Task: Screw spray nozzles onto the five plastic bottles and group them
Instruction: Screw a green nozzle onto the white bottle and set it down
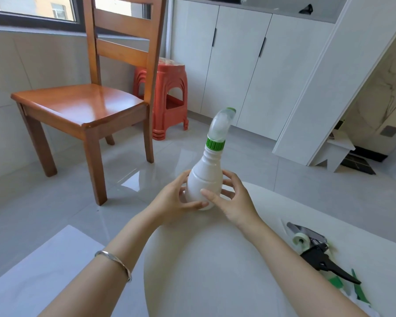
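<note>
A white plastic bottle (205, 179) stands upright on the far end of a white rounded surface (215, 259). A green ribbed collar and a curved clear nozzle with a green tip (220, 124) sit on its neck. My left hand (174, 197) grips the bottle's lower body from the left, thumb across the front. My right hand (233, 197) cups it from the right, fingers spread around the back. No other bottles are in view.
A black tape dispenser with a tape roll (313, 245) and green scraps lie on the white surface at the right. A wooden chair (82, 106) and a red plastic stool (169, 97) stand on the tiled floor ahead. White cabinets (238, 65) line the back wall.
</note>
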Available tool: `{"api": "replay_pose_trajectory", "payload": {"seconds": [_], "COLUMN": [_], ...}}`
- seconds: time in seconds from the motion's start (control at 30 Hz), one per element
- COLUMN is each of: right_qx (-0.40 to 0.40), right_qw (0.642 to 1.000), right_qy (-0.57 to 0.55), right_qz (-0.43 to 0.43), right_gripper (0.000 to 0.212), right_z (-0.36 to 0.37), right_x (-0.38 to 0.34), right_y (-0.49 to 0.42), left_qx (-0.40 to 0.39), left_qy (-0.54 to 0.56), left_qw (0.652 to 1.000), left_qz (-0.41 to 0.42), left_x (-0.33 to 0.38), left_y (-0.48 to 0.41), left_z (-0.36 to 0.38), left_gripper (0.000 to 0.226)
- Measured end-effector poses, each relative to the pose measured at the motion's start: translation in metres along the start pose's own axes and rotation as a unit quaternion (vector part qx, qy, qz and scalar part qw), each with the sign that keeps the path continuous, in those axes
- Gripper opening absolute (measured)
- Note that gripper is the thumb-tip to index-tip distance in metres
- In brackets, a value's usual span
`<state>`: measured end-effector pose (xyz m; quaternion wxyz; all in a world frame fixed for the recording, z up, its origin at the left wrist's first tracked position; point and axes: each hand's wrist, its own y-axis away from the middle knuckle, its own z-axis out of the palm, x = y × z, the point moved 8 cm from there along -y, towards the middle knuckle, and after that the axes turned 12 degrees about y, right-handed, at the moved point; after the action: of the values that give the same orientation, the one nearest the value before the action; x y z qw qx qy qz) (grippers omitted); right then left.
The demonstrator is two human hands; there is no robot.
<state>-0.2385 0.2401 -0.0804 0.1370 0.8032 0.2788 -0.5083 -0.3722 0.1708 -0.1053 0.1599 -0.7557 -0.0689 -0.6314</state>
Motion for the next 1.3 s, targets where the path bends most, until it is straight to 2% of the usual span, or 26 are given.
{"api": "replay_pose_trajectory", "payload": {"seconds": [0.17, 0.4, 0.57, 0.67, 0.73, 0.83, 0.9, 0.97, 1.03, 1.1, 1.3], "right_qx": [-0.004, -0.016, -0.021, -0.007, 0.001, 0.02, 0.04, 0.06, 0.075, 0.094, 0.204], "right_qw": [1.0, 1.0, 0.999, 0.999, 0.999, 0.999, 0.998, 0.996, 0.995, 0.993, 0.974], "right_qy": [-0.008, -0.001, 0.01, 0.027, 0.027, 0.033, 0.046, 0.058, 0.064, 0.064, 0.091], "right_qz": [0.008, 0.016, 0.023, 0.032, 0.031, 0.016, 0.001, -0.01, -0.016, -0.018, -0.032], "right_gripper": [0.06, 0.064, 0.065, 0.066, 0.061, 0.056, 0.052, 0.047, 0.044, 0.042, 0.037], "right_z": [0.002, -0.001, -0.006, -0.02, -0.033, -0.06, -0.084, -0.11, -0.137, -0.167, -0.253], "right_x": [0.001, -0.002, -0.007, -0.01, -0.015, -0.025, -0.03, -0.033, -0.034, -0.033, -0.017], "right_y": [0.001, 0.005, 0.012, 0.023, 0.036, 0.064, 0.088, 0.114, 0.141, 0.167, 0.241], "left_qx": [-0.001, 0.037, 0.029, 0.061, 0.089, 0.153, 0.185, 0.195, 0.191, 0.167, 0.027], "left_qy": [-0.02, -0.026, -0.063, -0.08, -0.106, -0.141, -0.113, -0.07, -0.044, -0.038, -0.05], "left_qw": [1.0, 0.999, 0.997, 0.994, 0.99, 0.977, 0.974, 0.975, 0.976, 0.98, 0.995], "left_qz": [-0.007, -0.017, -0.027, -0.052, -0.036, 0.035, 0.066, 0.082, 0.099, 0.106, 0.08], "left_x": [-0.003, -0.002, -0.002, -0.001, 0.013, 0.056, 0.085, 0.11, 0.131, 0.149, 0.164], "left_y": [0.0, 0.007, 0.015, 0.031, 0.048, 0.077, 0.094, 0.105, 0.111, 0.111, 0.107], "left_z": [-0.001, 0.002, 0.001, -0.006, -0.01, -0.012, -0.006, 0.012, 0.039, 0.075, 0.201], "left_gripper": [0.077, 0.075, 0.094, 0.101, 0.099, 0.095, 0.088, 0.069, 0.051, 0.045, 0.051]}}
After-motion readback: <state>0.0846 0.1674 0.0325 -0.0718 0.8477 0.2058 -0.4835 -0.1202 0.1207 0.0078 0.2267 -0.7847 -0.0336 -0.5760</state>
